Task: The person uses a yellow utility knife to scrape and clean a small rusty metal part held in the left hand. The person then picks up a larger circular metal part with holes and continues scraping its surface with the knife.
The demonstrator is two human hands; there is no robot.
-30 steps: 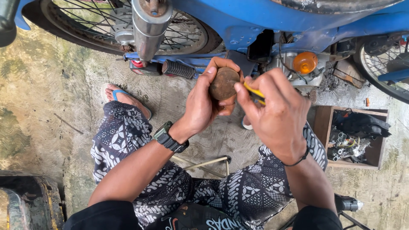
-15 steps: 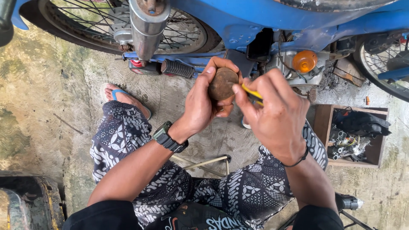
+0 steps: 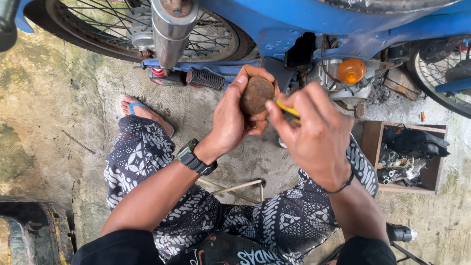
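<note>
left hand (image 3: 230, 120) raised, fingers wrapped round a rusty round part (image 3: 256, 95), right hand (image 3: 314, 135) pinching a yellow-handled tool (image 3: 288, 110) (tip hidden) against it

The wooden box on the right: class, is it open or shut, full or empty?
Open and partly full: the wooden box has no lid on, and dark cloth and small metal parts lie inside.

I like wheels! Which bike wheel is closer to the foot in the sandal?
The spoked wheel at top left, just above the sandalled foot; the other wheel sits far right.
</note>
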